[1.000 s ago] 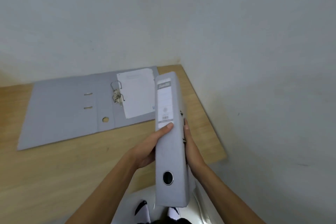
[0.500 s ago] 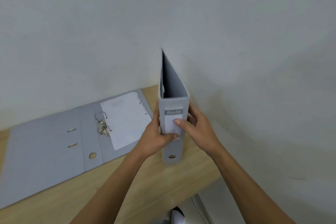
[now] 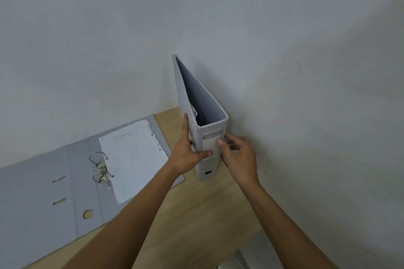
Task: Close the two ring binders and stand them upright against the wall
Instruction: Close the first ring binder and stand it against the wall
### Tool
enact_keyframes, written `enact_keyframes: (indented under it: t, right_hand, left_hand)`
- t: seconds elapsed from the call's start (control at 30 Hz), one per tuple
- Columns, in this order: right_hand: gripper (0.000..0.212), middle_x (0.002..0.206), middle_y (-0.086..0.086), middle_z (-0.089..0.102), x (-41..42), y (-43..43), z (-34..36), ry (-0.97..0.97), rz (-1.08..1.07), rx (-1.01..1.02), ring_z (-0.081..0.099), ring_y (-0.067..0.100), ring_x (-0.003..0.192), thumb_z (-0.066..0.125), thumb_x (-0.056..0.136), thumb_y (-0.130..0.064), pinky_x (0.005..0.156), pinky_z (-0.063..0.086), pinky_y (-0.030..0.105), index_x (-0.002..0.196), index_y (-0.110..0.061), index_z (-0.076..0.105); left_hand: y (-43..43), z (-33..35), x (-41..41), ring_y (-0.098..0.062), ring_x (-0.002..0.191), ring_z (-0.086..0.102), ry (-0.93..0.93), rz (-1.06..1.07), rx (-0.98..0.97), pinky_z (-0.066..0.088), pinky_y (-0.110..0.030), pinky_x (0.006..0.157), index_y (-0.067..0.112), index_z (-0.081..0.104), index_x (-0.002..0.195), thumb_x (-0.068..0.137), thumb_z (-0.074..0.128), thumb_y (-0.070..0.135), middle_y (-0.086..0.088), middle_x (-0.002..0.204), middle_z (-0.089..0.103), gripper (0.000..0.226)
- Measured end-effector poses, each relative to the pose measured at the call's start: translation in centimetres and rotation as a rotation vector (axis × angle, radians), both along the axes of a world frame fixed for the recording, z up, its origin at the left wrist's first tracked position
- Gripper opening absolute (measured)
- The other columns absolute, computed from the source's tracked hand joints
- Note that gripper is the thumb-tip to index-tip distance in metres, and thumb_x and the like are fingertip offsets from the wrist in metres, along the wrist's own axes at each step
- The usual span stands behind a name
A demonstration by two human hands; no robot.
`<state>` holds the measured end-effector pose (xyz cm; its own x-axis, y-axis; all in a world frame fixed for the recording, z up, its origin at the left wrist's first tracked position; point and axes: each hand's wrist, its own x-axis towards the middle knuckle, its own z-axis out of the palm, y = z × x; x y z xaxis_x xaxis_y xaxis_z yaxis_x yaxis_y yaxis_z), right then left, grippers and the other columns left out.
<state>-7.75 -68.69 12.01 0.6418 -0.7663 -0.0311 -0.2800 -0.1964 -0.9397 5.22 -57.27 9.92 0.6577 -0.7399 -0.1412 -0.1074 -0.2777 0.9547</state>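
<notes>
Head view: closed binder (image 3: 211,159) upright, spine facing camera — left hand (image 3: 185,157) grip clasps it, right hand (image 3: 239,157) spread beside.

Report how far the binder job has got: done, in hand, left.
Done: one grey binder is closed and standing on the desk in the corner, beside the wall. In hand: the left hand grips its left cover and the right hand is at its right edge. Left: the second binder lies open flat, paper on its rings.
</notes>
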Motion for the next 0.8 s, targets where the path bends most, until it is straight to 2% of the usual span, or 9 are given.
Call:
enact_keyframes:
  t: [0.07, 0.13, 0.23, 0.3, 0.4, 0.47, 0.57, 0.7, 0.8]
  right_hand:
    - [0.034, 0.113, 0.003, 0.068, 0.7, -0.2, -0.3, -0.017, -0.046, 0.03, 0.068, 0.011, 0.098, 0.062, 0.093, -0.036, 0.082, 0.057, 0.017, 0.125, -0.026, 0.071]
    - [0.032, 0.113, 0.0, 0.073, 1.5, -0.1, -0.2, -0.058, -0.06, 0.097, 0.07, 0.012, 0.1, 0.059, 0.096, -0.033, 0.087, 0.06, 0.031, 0.124, -0.025, 0.071]
    - [0.028, 0.115, -0.003, 0.071, 2.5, -0.2, 0.5, -0.103, -0.117, 0.184, 0.068, 0.013, 0.105, 0.058, 0.098, -0.025, 0.083, 0.056, 0.025, 0.125, -0.021, 0.064]
    - [0.023, 0.119, -0.001, 0.069, 3.0, 0.0, 0.4, -0.119, -0.128, 0.224, 0.067, 0.016, 0.11, 0.058, 0.098, -0.024, 0.082, 0.055, 0.024, 0.121, -0.022, 0.061]
    - [0.035, 0.135, -0.002, 0.061, 3.7, 0.1, 0.4, -0.104, -0.073, 0.248, 0.061, 0.015, 0.122, 0.055, 0.099, -0.023, 0.099, 0.054, 0.032, 0.134, -0.024, 0.056]
    - [0.043, 0.142, -0.005, 0.055, 3.9, -0.2, 0.7, -0.098, -0.035, 0.248, 0.057, 0.011, 0.127, 0.053, 0.1, -0.02, 0.1, 0.051, 0.024, 0.143, -0.022, 0.05]
    - [0.046, 0.147, -0.005, 0.053, 4.1, -0.7, 0.6, -0.095, 0.01, 0.238, 0.056, 0.01, 0.129, 0.053, 0.1, -0.017, 0.089, 0.049, 0.011, 0.146, -0.024, 0.049]
    - [0.052, 0.149, -0.012, 0.047, 4.5, -1.2, 0.1, -0.074, 0.092, 0.248, 0.051, 0.01, 0.134, 0.052, 0.101, -0.013, 0.087, 0.047, 0.009, 0.15, -0.029, 0.043]
    - [0.052, 0.154, -0.009, 0.045, 4.6, -1.8, -0.1, -0.081, 0.099, 0.256, 0.05, 0.013, 0.136, 0.053, 0.101, -0.012, 0.087, 0.048, 0.009, 0.149, -0.03, 0.045]
  left_hand:
    - [-1.1, 0.0, 0.9, -0.025, 0.146, 0.04, -0.002, 0.0, 0.007, 0.045, -0.052, 0.111, 0.043, -0.012, 0.159, 0.068, 0.089, 0.026, 0.016, 0.163, 0.028, 0.136]
    - [-2.1, 0.0, 1.7, -0.026, 0.147, 0.038, -0.011, -0.012, 0.019, 0.043, -0.049, 0.113, 0.038, -0.012, 0.16, 0.073, 0.087, 0.019, 0.023, 0.154, 0.028, 0.134]
    - [-3.7, 0.0, 2.7, -0.027, 0.147, 0.037, -0.033, 0.017, 0.028, 0.04, -0.037, 0.111, 0.033, -0.013, 0.161, 0.078, 0.085, 0.015, 0.011, 0.16, 0.03, 0.129]
    - [-4.6, 0.0, 3.0, -0.026, 0.149, 0.035, -0.033, 0.042, 0.034, 0.039, -0.036, 0.111, 0.032, -0.013, 0.161, 0.081, 0.083, 0.017, 0.003, 0.164, 0.028, 0.126]
    - [-5.5, -0.4, 3.4, -0.028, 0.149, 0.035, 0.0, 0.059, 0.049, 0.041, -0.042, 0.113, 0.035, -0.012, 0.16, 0.086, 0.077, 0.014, 0.0, 0.167, 0.025, 0.118]
    - [-5.8, -0.8, 3.6, -0.032, 0.146, 0.04, 0.022, 0.075, 0.069, 0.048, -0.051, 0.109, 0.039, -0.009, 0.16, 0.089, 0.074, 0.011, 0.0, 0.167, 0.022, 0.113]
    - [-5.7, -1.3, 4.2, -0.031, 0.146, 0.041, 0.012, 0.081, 0.08, 0.051, -0.055, 0.103, 0.042, -0.004, 0.16, 0.089, 0.073, 0.01, -0.001, 0.166, 0.026, 0.11]
    - [-5.8, -1.2, 4.9, -0.027, 0.151, 0.032, -0.039, 0.103, 0.127, 0.049, -0.054, 0.105, 0.036, -0.002, 0.162, 0.092, 0.071, 0.015, -0.003, 0.164, 0.034, 0.103]
    - [-5.7, -1.4, 4.6, -0.025, 0.147, 0.04, -0.118, 0.161, 0.176, 0.044, -0.05, 0.111, 0.029, 0.008, 0.163, 0.092, 0.071, 0.021, -0.006, 0.159, 0.044, 0.095]
